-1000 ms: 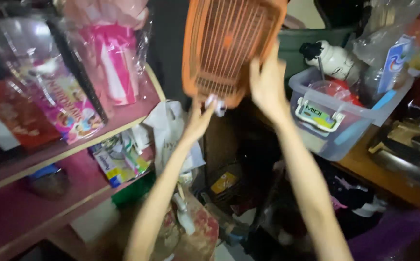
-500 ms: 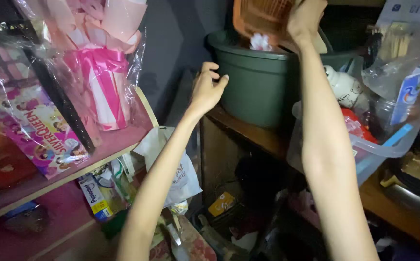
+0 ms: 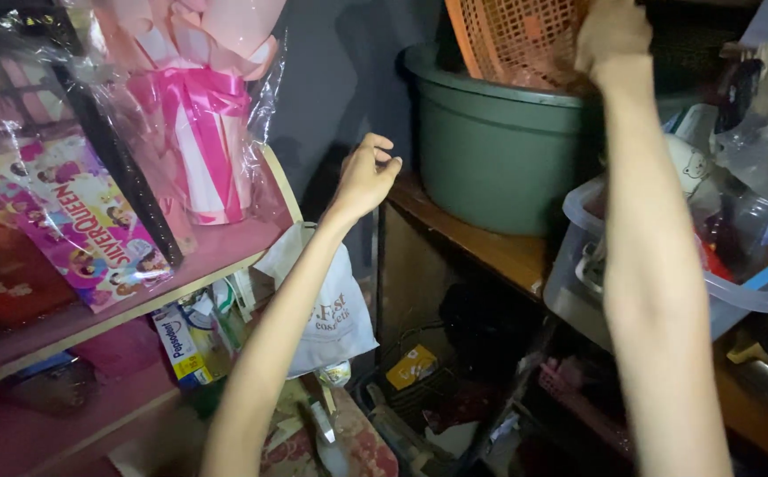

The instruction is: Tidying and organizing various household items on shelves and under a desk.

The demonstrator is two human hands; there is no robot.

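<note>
Head view, basket: we see an orange plastic basket (image 3: 516, 40) with a fine square mesh, standing tilted inside the green tub (image 3: 490, 150).
Head view, tub: round, smooth, dull green plastic with a rolled rim, sitting on a wooden shelf (image 3: 490, 247).
Right hand: our right hand (image 3: 612, 35) is raised and closed over the basket's right edge, fingers wrapped on the mesh; the basket lies to the left of and below that grip.
Left hand: our left hand (image 3: 366, 177) hangs in the air with the fingers loosely curled, holding nothing, well apart from the basket and lower left of the tub.
Nearby, left: a pink ribbon bouquet (image 3: 203, 124) in crinkly clear wrap stands on a pink shelf (image 3: 225, 252).
Nearby, below: a soft white bag (image 3: 331, 309) hangs under the left forearm.
Nearby, right: a clear plastic bin (image 3: 755, 291) sits beside the right arm.
</note>
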